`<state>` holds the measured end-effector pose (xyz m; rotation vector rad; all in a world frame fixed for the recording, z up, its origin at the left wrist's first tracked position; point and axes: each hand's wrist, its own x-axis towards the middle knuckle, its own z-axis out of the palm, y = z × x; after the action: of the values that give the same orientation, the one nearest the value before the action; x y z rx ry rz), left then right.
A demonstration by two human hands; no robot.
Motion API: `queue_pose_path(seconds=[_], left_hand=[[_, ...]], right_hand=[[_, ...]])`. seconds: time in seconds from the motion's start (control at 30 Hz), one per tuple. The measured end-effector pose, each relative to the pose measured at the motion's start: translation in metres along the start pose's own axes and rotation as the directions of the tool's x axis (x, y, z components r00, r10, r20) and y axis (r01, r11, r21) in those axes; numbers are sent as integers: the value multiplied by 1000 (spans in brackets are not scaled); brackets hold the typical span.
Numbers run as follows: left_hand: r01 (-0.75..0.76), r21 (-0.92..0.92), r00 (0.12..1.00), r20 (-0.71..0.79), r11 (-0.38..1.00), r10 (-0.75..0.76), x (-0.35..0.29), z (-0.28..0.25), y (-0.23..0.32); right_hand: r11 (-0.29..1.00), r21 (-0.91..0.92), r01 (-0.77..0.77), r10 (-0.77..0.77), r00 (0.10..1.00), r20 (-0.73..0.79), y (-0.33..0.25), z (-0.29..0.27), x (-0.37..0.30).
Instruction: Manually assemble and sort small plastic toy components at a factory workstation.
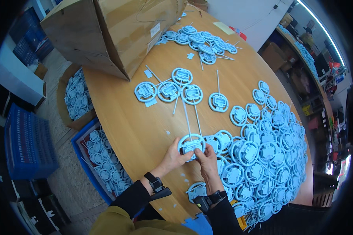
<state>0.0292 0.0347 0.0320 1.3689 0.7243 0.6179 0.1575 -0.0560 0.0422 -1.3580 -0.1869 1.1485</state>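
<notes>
Near the front of the wooden table I hold a light-blue plastic ring part (191,145), a round frame with a flat centre and a thin rod pointing away from me. My left hand (171,157) grips its left rim, thumb laid along the lower edge. My right hand (208,161) pinches the lower right of the centre with thumb and fingertips. Right beside that hand lies a large heap of similar ring parts (268,150). Ahead, a small group of them (169,91) and a single ring part (218,102) lie on the wood.
A large cardboard box (117,31) stands on the far left of the table (141,129). More ring parts (208,41) lie behind it. Below the left edge are a filled carton (62,107) and a blue crate (77,145). A person (308,38) is at a distant bench.
</notes>
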Motion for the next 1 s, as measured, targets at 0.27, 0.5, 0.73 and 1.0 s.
queue_pose_path(seconds=[0.27, 0.5, 0.73, 1.0], left_hand=[[67, 15, 973, 221, 998, -69, 22, -9, -10], [55, -6, 948, 315, 998, -50, 38, 6, 4], [-254, 911, 858, 56, 326, 511, 210, -194, 0], [-267, 862, 938, 131, 431, 320, 220, -181, -50]], right_hand=[[999, 41, 16, -16, 1000, 4, -10, -16, -1], [996, -56, 65, -70, 992, -101, -31, -28, -10], [736, 582, 347, -210, 934, -290, -34, -127, -52], [980, 137, 145, -157, 984, 83, -58, -68, 7]])
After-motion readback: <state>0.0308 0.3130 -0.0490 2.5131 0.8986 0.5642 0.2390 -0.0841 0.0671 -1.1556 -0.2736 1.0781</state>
